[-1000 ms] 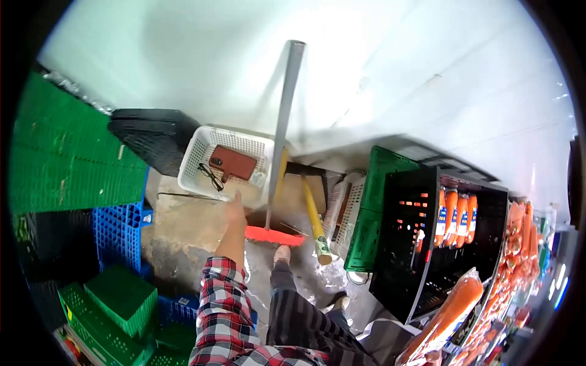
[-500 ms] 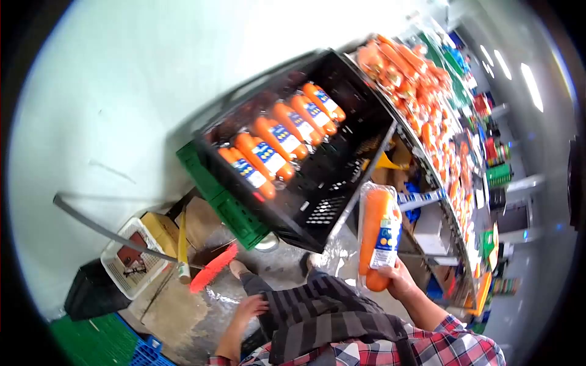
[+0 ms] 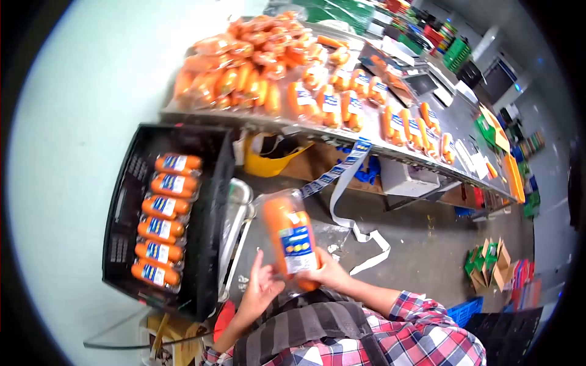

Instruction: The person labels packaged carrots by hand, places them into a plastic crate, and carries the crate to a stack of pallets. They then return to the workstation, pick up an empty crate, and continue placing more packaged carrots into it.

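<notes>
A clear-wrapped pack of carrots (image 3: 290, 235) with a blue and white label is in my right hand (image 3: 329, 271), gripped near its lower end. My left hand (image 3: 261, 289) is just left of the pack, fingers spread and holding nothing. To the left, a black crate (image 3: 210, 244) holds a column of several labelled carrot packs (image 3: 160, 229) lying along its left part. Beyond my hands, more bagged carrots (image 3: 244, 79) are heaped on a long metal table (image 3: 287, 125), with labelled packs along its front edge.
A strip of labels (image 3: 336, 172) hangs from the table edge to the floor. Under the table are a yellow container (image 3: 268, 160) and a white box (image 3: 406, 178). A blue crate (image 3: 465, 311) and cardboard pieces (image 3: 502, 267) are on the right, and a pale wall (image 3: 67, 152) is on the left.
The view has turned right toward the table, so the crate now appears farther left. My left hand has risen from beside the apron to near the carrot pack, which my right hand still holds.
</notes>
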`<move>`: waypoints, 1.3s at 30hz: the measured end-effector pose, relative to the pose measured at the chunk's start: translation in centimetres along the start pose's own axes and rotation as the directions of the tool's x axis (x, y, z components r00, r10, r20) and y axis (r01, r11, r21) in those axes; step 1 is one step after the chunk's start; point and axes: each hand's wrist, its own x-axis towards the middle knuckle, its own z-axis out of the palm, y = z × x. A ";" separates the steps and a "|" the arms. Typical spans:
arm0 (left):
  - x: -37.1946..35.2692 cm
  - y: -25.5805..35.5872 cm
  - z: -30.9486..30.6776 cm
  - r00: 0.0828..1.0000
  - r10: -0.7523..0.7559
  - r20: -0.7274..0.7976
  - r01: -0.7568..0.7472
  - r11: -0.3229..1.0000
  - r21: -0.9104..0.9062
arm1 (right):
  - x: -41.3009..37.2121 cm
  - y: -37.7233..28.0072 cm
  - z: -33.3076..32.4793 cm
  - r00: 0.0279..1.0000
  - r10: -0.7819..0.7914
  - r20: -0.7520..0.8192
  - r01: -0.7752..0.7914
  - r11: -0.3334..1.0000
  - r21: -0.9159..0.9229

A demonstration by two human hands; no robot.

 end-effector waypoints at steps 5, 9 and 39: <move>9.8 1.0 6.2 0.930 0.031 -0.366 -0.014 0.999 0.051 | 0.3 -2.6 -2.7 0.993 0.086 -0.079 -0.084 0.996 0.033; 13.4 0.2 6.2 0.916 0.047 -0.399 -0.057 0.998 -0.013 | 2.8 -2.4 -4.1 0.994 0.048 -0.099 -0.040 0.996 0.081; 27.8 -4.3 -35.3 0.875 -0.276 -0.398 0.483 0.446 0.753 | 26.4 -11.7 -33.7 0.560 -0.408 -0.721 -0.184 0.787 -0.589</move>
